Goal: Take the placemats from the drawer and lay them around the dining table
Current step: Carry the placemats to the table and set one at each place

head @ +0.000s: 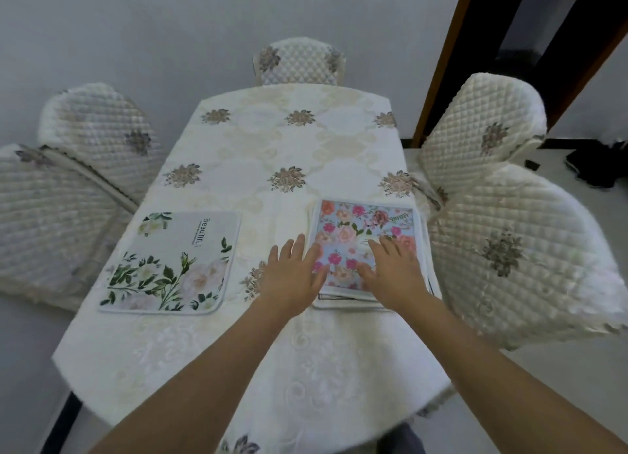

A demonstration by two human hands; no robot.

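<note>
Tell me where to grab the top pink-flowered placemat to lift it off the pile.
Probably its near-left corner, coming from the left. The pink-flowered placemat lies flat on a pile, so it needs peeling, not a top grip. The left hand already has fingertips on that edge, beside open tablecloth. The right hand lies flat on it and could steady the pile.

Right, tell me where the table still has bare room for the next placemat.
Free: the whole far half of the tablecloth, toward the end chair, and the near end below both hands. Crowded: the green-leaf placemat on the left, the placemat stack under the left hand and right hand.
</note>
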